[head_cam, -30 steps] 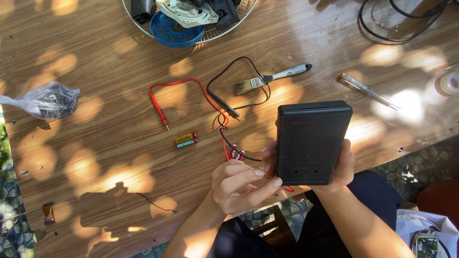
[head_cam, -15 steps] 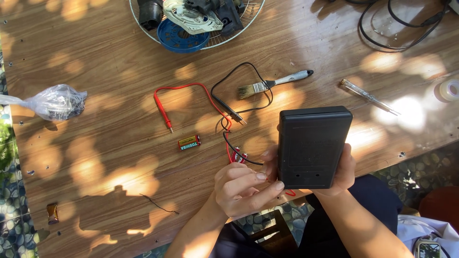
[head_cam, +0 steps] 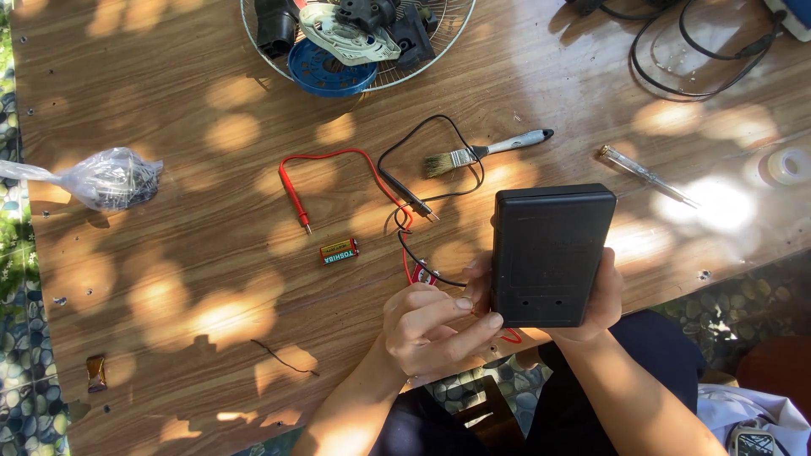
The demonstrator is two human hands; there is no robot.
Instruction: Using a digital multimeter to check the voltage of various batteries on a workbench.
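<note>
My right hand (head_cam: 601,297) grips a black rectangular meter case (head_cam: 551,253), back side up, over the near edge of the wooden table (head_cam: 169,253). My left hand (head_cam: 431,331) is curled at the case's lower left corner, fingertips pinched against its edge where red and black wires come out. A red probe lead (head_cam: 296,190) and a black probe lead (head_cam: 410,190) run from the case across the table. A small rectangular battery (head_cam: 340,251) lies left of the wires.
A paintbrush (head_cam: 481,154) and a clear-handled screwdriver (head_cam: 646,175) lie beyond the case. A wire fan guard (head_cam: 439,59) holds dark parts and a blue ring at the far edge. A tied plastic bag (head_cam: 110,179) sits left; tape roll (head_cam: 790,165) and cables right.
The case and both hands stay nearly where they were. My left fingers have closed in a little more tightly at the case's corner.
</note>
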